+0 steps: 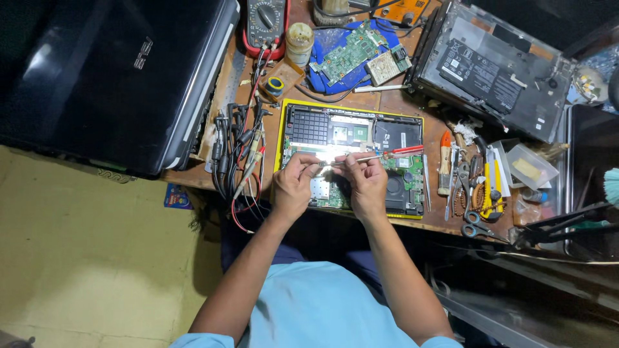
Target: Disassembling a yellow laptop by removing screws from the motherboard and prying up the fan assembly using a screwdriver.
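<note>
Both hands' fingers pinch a red-handled screwdriver point(377, 156), left hand point(293, 183) at the tip, right hand point(365, 183) on the shaft, over the opened laptop point(351, 132) at the table's near edge, loose tools point(474, 187) just right.

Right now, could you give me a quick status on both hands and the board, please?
Left hand and right hand together on red-handled screwdriver. Opened laptop beneath, board exposed. Cables left, hand tools right.

Clear plastic box point(530, 166), rectangular, pale yellow content: worktop right edge. Black rectangular label point(480, 72) with white print on opened laptop base: worktop far right corner. Multimeter screen point(267, 2), mostly cropped: worktop far edge.
</note>
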